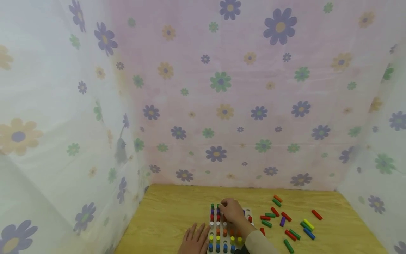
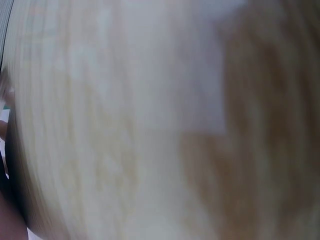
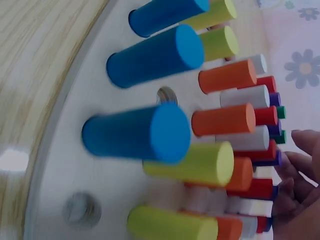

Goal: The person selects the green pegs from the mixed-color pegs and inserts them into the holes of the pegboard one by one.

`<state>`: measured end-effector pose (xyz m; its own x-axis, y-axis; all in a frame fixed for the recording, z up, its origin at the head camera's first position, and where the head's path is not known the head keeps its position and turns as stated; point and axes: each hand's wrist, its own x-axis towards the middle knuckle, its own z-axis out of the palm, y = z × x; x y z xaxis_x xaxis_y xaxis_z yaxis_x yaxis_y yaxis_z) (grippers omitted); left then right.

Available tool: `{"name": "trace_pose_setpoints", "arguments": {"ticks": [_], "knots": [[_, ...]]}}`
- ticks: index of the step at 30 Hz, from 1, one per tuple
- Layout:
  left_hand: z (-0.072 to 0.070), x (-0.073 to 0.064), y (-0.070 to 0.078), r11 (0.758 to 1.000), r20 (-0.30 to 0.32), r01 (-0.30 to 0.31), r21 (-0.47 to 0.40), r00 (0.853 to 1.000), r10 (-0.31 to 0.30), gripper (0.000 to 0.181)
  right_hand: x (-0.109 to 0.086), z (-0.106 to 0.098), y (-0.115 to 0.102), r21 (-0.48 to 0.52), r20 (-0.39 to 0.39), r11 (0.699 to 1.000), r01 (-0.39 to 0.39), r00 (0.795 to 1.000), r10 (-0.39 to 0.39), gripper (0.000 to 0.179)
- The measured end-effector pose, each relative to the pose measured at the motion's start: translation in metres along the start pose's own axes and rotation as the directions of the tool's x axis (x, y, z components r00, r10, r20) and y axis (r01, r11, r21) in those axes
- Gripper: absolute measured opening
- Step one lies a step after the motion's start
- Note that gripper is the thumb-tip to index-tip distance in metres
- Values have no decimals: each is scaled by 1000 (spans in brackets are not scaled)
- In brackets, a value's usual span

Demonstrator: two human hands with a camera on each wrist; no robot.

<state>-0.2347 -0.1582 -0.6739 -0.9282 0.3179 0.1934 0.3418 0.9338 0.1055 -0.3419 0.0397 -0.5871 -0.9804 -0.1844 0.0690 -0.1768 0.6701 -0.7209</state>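
A whitish pegboard [image 3: 60,160] stands near the table's front, holding rows of blue pegs [image 3: 155,54], yellow, orange, white, red, purple and green pegs. My right hand [image 1: 233,211] reaches over it to the back rows. In the right wrist view its bent fingers [image 3: 295,162] pinch at the top of a peg beside a purple peg [image 3: 267,160]; the pinched peg is mostly hidden. Palm down, my left hand [image 1: 194,240] lies with straight fingers along the board's left edge. The left wrist view is mostly a blurred wood surface.
Loose pegs lie scattered on the wooden table [image 1: 171,204] right of the board, among them a yellow peg [image 1: 308,224], a blue peg [image 1: 309,233] and a purple peg [image 1: 282,221]. Flowered curtains [image 1: 190,141] enclose the table at the back and both sides.
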Motion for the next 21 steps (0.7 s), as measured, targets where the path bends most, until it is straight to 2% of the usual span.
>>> {"name": "trace_pose_setpoints", "arguments": {"ticks": [5, 8, 13, 15, 17, 19, 21], "knots": [[-4, 2, 0, 999, 49, 28, -36, 998, -27, 53, -9, -18, 0, 160, 71, 981, 113, 990, -125, 29], [-7, 2, 1, 998, 62, 36, -56, 998, -33, 54, -14, -28, 3, 183, 94, 970, 158, 980, -177, 27], [-6, 3, 1, 996, 89, 48, -73, 995, -42, 56, -25, -46, 11, 224, 153, 960, 168, 967, -205, 24], [-8, 2, 1, 997, 118, 45, -64, 992, -38, 58, -31, -55, 14, 250, 191, 957, 148, 961, -198, 25], [-12, 0, 2, 1000, 152, -21, 11, 988, 19, 72, -38, -64, 18, 261, 213, 954, 146, 956, -204, 28], [-15, -3, 1, 990, 171, -111, 88, 981, 95, 88, -45, -71, 23, 268, 223, 952, 149, 952, -212, 31], [-15, -5, 1, 986, 167, -136, 94, 979, 119, 88, -50, -76, 29, 265, 220, 950, 164, 949, -225, 31]]}}
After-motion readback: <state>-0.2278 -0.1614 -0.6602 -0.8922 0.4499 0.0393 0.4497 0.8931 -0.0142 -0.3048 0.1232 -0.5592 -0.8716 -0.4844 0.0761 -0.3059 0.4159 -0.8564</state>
